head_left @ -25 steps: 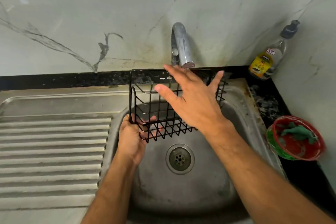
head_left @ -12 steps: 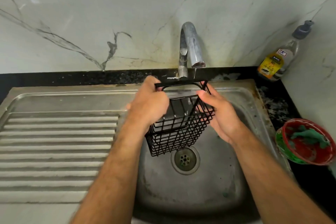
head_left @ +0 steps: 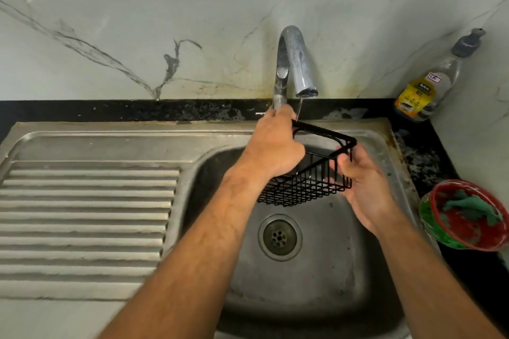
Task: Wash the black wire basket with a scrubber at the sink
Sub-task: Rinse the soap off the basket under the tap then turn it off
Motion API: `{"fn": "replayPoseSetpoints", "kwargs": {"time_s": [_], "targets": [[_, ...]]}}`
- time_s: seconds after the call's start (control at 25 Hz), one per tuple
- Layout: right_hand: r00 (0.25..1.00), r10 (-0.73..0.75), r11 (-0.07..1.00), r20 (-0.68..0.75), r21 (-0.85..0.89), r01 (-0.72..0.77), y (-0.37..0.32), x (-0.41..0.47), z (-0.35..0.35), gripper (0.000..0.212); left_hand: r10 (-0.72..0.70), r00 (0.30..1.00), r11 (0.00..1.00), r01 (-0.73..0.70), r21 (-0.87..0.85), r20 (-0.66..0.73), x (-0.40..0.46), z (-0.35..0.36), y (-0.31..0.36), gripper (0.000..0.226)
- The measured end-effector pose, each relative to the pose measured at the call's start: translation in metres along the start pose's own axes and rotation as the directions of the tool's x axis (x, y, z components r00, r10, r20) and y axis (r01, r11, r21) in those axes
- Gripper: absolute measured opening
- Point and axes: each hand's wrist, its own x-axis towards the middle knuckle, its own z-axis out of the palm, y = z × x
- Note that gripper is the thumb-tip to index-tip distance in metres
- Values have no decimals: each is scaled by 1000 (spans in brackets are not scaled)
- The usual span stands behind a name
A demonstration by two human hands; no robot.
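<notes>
Hands, left and right, grip boxy black wire-grid basket over steel sink.

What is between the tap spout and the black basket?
Head view: only a thin water stream runs from the spout down to the basket rim.

At your right, a dish-soap bottle stands in the marble corner on the black counter, with a red-and-green bowl nearer you; a ribbed drainboard lies left.
</notes>
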Motion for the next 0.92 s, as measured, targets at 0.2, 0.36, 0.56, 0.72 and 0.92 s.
{"fn": "replayPoseSetpoints", "kwargs": {"time_s": [0.2,0.36,0.56,0.72,0.92], "targets": [[998,8,999,62,-46,-5,13,-7,-3,39,5,998,1000,-5,13,-55,-7,15,-23,45],[999,-22,990,38,-141,27,5,-6,-9,29,2,999,998,-6,-63,-54,-11,19,-35,58],[995,-88,911,-41,-407,64,-22,28,2,15,-151,973,950,94,-297,-177,-23,10,-68,64],[977,-189,785,102,-581,213,-38,67,30,19,-216,958,921,134,-367,-191,-28,19,-82,71],[924,-227,558,308,-737,382,-37,126,71,16,-227,954,915,141,-378,-194,-30,24,-83,75]]}}
